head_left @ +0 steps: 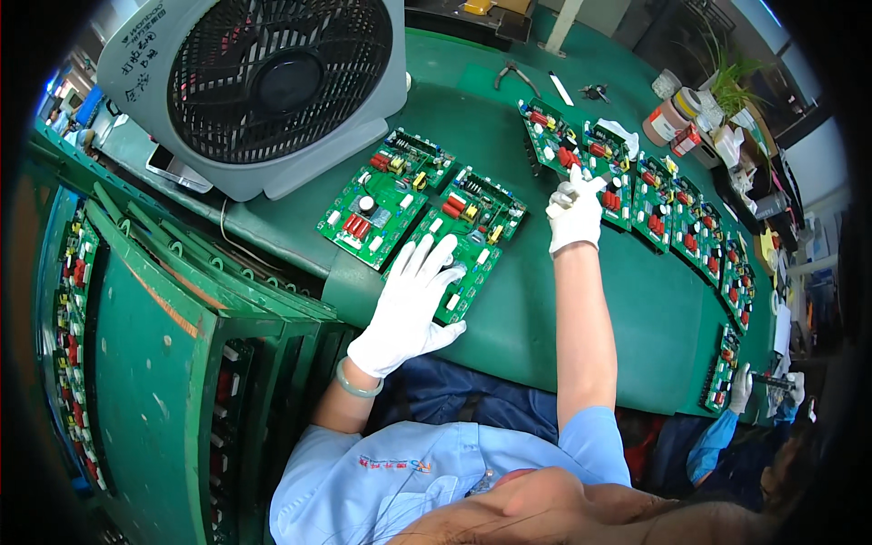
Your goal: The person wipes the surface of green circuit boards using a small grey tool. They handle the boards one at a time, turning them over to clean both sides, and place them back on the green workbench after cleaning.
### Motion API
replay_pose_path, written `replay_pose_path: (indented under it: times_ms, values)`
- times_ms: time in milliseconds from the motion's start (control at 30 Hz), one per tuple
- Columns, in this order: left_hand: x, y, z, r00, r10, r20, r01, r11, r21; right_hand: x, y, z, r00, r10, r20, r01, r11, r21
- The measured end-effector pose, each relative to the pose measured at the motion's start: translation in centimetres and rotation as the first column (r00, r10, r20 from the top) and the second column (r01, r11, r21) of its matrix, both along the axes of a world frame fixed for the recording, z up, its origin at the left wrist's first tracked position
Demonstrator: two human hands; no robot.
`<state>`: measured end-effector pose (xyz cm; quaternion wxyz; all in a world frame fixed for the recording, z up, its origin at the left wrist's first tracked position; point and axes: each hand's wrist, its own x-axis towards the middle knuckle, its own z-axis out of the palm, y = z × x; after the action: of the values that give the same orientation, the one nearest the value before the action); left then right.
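My left hand [413, 295], in a white glove, lies over a green circuit board [477, 218] on the table, fingers stretched out and resting on its near part. Beside it to the left is a second circuit board [368, 204] with red, white and yellow parts and a round white-topped one. My right hand [574, 211], gloved too, reaches forward with bent fingers at the near edge of another circuit board [551, 136]. That board looks tilted, its left side raised. The fingers seem closed on its edge, where red parts sit; the exact grip is partly hidden.
Several boards stand in a row along the right, including one circuit board [652, 204]. A grey fan [400, 100] stands at the back left. Left of me is a green rack [145, 345] holding boards. Pliers [516, 77] lie at the back. A co-worker's gloved hand [741, 389] shows at far right.
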<state>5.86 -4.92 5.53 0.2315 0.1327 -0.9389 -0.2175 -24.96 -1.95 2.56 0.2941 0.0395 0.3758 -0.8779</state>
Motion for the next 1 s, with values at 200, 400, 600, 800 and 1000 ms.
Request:
replay_pose_path:
  times_ms: [200, 400, 600, 800, 1000]
  values:
    - [-0.6, -0.7, 0.1, 0.999, 0.05, 0.007, -0.05, 0.998, -0.025, 3.8, 8.8, 4.0, 0.965, 0.199, -0.169, -0.182, 0.977, 0.108]
    - [-1.0, 0.9, 1.0, 0.986, 0.154, 0.059, -0.15, 0.986, -0.07, 12.6, 23.1, 3.2, 0.864, 0.081, -0.498, 0.171, 0.882, 0.44]
    - [-3.1, 7.9, -0.6, 0.947, -0.072, -0.312, 0.144, 0.966, 0.214, 19.2, 29.7, -1.6, 0.765, 0.13, -0.63, 0.388, 0.688, 0.613]
    - [-5.6, 11.2, -1.4, 0.963, -0.089, -0.255, 0.178, 0.92, 0.349, 21.6, 25.9, -0.5, 0.744, 0.664, -0.076, -0.514, 0.64, 0.571]
    - [-3.8, 11.5, -2.0, 0.985, 0.11, -0.133, -0.025, 0.857, 0.515, 18.7, 30.0, 4.8, 0.588, 0.808, -0.03, -0.648, 0.493, 0.58]
